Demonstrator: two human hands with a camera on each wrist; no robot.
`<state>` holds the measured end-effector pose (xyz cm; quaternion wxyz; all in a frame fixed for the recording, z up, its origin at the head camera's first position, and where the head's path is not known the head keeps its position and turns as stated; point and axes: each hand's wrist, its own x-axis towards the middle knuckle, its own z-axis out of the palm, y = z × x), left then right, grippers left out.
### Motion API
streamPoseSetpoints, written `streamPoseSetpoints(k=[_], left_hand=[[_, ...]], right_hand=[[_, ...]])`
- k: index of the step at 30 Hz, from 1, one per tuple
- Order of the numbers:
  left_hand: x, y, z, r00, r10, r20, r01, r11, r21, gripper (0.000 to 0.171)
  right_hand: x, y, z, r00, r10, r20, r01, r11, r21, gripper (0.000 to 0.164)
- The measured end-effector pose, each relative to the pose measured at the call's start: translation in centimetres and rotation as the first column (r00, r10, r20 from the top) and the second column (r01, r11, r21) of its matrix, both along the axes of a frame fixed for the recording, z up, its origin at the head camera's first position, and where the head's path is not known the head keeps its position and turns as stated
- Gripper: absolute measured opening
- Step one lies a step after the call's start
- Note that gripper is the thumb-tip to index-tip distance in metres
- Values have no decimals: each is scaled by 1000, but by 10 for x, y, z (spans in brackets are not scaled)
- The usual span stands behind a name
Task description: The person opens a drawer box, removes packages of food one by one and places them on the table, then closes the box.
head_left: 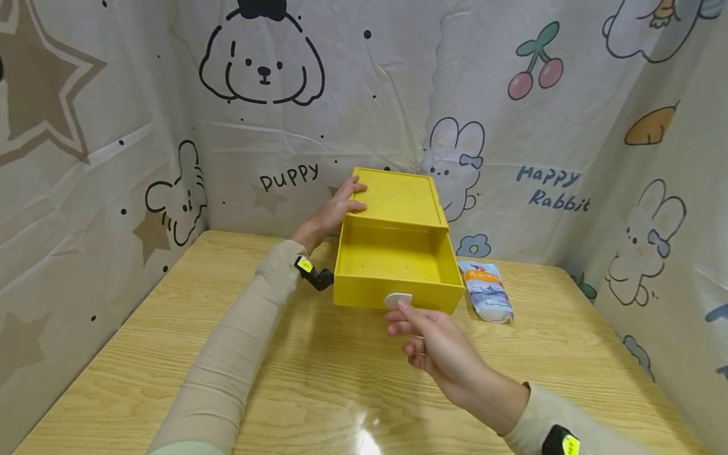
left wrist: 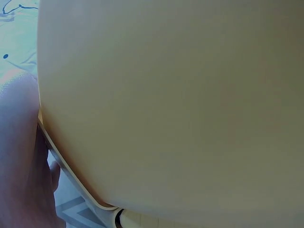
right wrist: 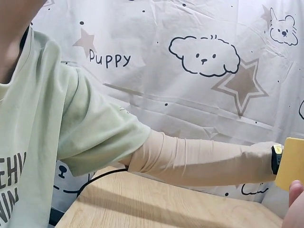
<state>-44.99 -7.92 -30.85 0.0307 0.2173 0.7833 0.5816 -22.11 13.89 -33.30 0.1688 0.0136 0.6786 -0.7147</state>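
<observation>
A yellow drawer box (head_left: 398, 196) stands tilted in the head view, its drawer (head_left: 398, 253) pulled out toward me. My left hand (head_left: 335, 205) grips the box's left side, with fingertips over the top edge. In the left wrist view, a large yellowish wall of the box (left wrist: 166, 104) fills most of the picture, and part of my left hand (left wrist: 21, 156) shows beside it. At the drawer's front, my right hand (head_left: 446, 351) pinches the white handle (head_left: 398, 300), thumb on its lower edge. The right wrist view catches only a fingertip (right wrist: 297, 192) near the yellow drawer (right wrist: 290, 164).
A blue and white printed packet (head_left: 489, 292) lies on the wooden table (head_left: 307, 385), just right of the drawer. Cloth walls with cartoon prints (head_left: 352, 82) enclose the table at the back and both sides. A black cable (right wrist: 102, 175) runs under the left sleeve.
</observation>
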Motion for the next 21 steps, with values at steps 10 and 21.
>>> streamPoseSetpoints(k=[10, 21], left_hand=[[-1, 1, -1, 1000, -1, -13, 1, 1000, 13, 59], [-1, 0, -1, 1000, -1, -16, 1, 1000, 10, 59]], right_hand=[[-1, -6, 1, 996, -91, 7, 91, 994, -65, 45], [-3, -8, -8, 992, -130, 6, 130, 990, -50, 56]])
